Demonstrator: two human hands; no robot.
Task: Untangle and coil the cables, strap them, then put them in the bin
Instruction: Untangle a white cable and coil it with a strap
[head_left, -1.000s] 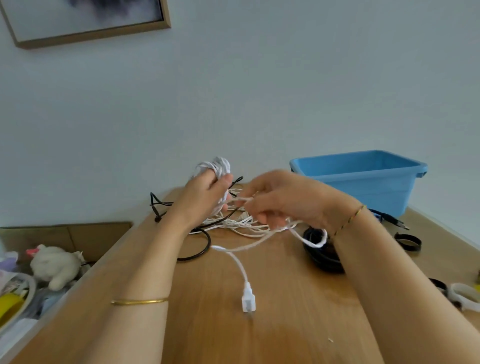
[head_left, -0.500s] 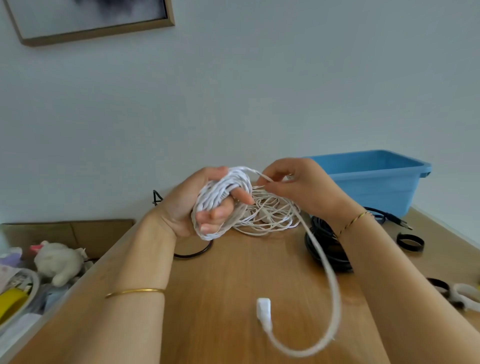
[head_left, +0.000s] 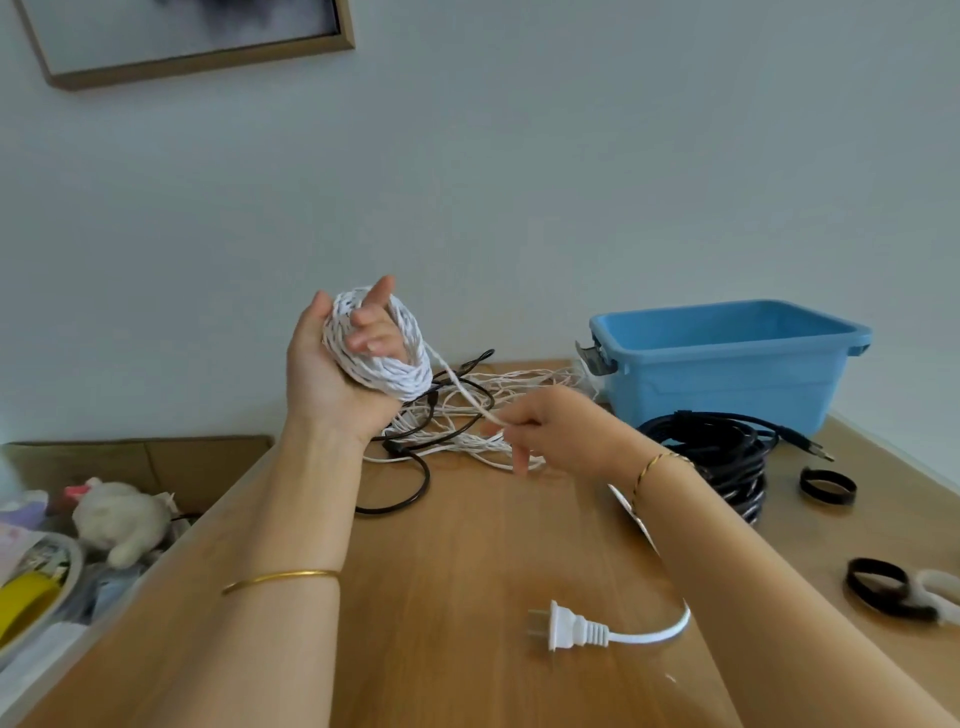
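Left fingers (head_left: 375, 332) poked through the loops of a white coil (head_left: 387, 366) and bent round it, holding it tight. Coil lifted up above the table (head_left: 467, 571) in the left hand (head_left: 324, 374), palm turned toward the camera.

Right fingertips (head_left: 501, 422) pinching one white strand (head_left: 465, 387) running up to the coil. Right hand (head_left: 556, 431) lower down, just over the table, with one finger hanging down.

Under both hands, on the wood, a messy pile of loose white cable (head_left: 457, 441), mixed up with a thin black cable (head_left: 427, 480). More white cable going behind the right arm and out again near the front, ending in a white plug (head_left: 563, 626) lying flat on the table.

To the right of the pile, a coiled black cable (head_left: 727, 462), just in front of the blue bin (head_left: 727, 374). Bin at the back right of the table, close to the wall. Inside of the bin hidden from here.

Near the right edge, a black strap ring (head_left: 827, 494), and closer to the front a second black strap ring (head_left: 854, 587). Beside that one, a white thing, too cut off to tell.

Left of the table, down low, a fluffy toy (head_left: 119, 519) among other small stuff. High on the wall, a picture frame (head_left: 197, 62).
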